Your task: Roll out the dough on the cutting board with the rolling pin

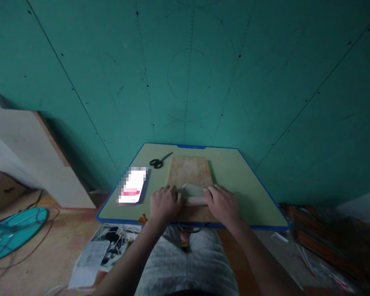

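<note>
The left hand (166,202) and right hand (223,203) curl their fingers around opposite ends of a pale bundle (193,194). It sits crosswise over the wooden board (189,169)'s near half, on the tabletop (249,185).

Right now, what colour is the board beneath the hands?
The board is light brown, best seen in the head view.
</note>
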Tool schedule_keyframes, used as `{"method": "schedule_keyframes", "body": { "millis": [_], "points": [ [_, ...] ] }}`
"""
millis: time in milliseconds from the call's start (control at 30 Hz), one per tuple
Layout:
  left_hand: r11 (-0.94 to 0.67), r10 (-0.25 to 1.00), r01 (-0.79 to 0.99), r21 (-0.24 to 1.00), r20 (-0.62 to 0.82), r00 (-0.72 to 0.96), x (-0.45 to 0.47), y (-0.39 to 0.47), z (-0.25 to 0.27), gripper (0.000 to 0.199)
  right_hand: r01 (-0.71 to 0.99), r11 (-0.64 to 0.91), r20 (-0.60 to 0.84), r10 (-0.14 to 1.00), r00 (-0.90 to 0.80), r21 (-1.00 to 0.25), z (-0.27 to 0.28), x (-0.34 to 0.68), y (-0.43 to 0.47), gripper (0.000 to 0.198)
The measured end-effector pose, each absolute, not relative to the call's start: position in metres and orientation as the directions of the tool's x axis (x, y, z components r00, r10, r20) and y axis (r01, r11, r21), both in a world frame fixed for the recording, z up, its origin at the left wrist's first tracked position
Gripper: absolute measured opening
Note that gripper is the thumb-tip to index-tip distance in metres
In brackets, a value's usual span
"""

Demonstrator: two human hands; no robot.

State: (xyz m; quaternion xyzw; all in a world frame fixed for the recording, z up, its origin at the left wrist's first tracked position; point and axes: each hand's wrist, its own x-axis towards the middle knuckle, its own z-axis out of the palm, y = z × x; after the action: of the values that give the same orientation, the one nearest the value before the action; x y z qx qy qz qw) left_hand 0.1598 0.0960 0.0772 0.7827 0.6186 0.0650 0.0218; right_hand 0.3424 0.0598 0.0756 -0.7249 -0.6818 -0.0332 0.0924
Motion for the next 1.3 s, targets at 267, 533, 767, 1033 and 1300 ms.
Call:
{"method": "schedule_keyframes", "body": {
  "millis": [267, 533, 767, 1033, 1300],
  "points": [
    [-0.22, 0.975, 0.968, 0.116, 0.002, 0.222, 0.165, 0.114, 0.085, 0.043, 0.984, -0.123, 0.118, 0.983, 0.138, -0.128, 0.081, 0.341, 0.079, 0.032],
    [-0.245, 0.969, 0.961, 0.131, -0.01, 0.249, 0.168, 0.146, 0.088, 0.046, 0.975, -0.159, 0.05, 0.984, 0.169, -0.155, 0.083, 0.349, 0.114, 0.037],
    [-0.229, 0.972, 0.958, 0.171, -0.002, 0.233, 0.172, 0.173, 0.086, 0.044, 0.964, -0.214, -0.005, 0.976, 0.216, -0.159, 0.082, 0.354, 0.142, 0.039],
    [-0.211, 0.974, 0.961, 0.178, -0.043, 0.222, 0.174, 0.191, 0.086, 0.043, 0.968, -0.198, -0.028, 0.98, 0.197, -0.152, 0.078, 0.357, 0.165, 0.034],
    [-0.218, 0.961, 0.956, 0.197, -0.125, 0.245, 0.169, 0.173, 0.083, 0.048, 0.971, -0.172, -0.019, 0.985, 0.171, -0.167, 0.083, 0.352, 0.136, 0.032]
  ]
}}
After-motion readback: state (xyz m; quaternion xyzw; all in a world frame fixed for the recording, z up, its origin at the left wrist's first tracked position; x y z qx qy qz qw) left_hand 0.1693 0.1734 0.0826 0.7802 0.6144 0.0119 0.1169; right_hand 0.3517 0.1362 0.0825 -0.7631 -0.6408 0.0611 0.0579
